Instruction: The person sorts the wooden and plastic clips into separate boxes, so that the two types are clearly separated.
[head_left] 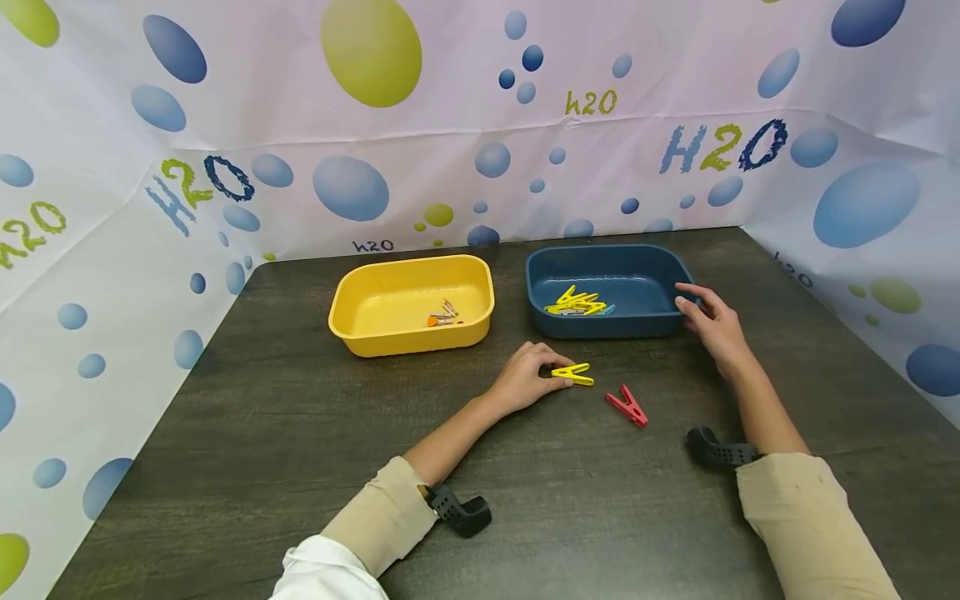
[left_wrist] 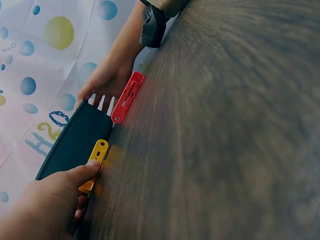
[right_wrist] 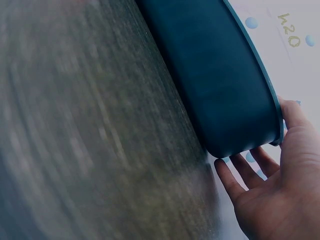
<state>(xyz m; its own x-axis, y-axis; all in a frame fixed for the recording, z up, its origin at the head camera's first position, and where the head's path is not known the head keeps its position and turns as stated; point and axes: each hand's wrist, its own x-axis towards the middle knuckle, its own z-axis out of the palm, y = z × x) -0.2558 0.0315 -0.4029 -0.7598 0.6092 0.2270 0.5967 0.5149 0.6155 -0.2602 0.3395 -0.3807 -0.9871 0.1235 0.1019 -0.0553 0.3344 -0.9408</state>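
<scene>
My left hand (head_left: 527,377) pinches a yellow clothespin (head_left: 576,374) between thumb and fingers, low over the table in front of the blue tub (head_left: 600,327). A red clothespin (head_left: 627,407) lies on the table just right of it. At the tub's right end, my right hand (head_left: 716,329) holds the wall. In the right wrist view its thumb (right_wrist: 294,114) reaches over the rim and the other fingers sit along the outside. Several yellow clothespins (head_left: 581,302) lie in the tub's left part, with a few pale bluish ones among them.
Left of the blue tub stands a yellow tub (head_left: 408,343), with a few small orange and metallic-looking pieces (head_left: 444,317) in it. Both stand toward the back of the dark wooden table (head_left: 315,450). A white printed sheet (head_left: 450,125) rises behind and along the sides.
</scene>
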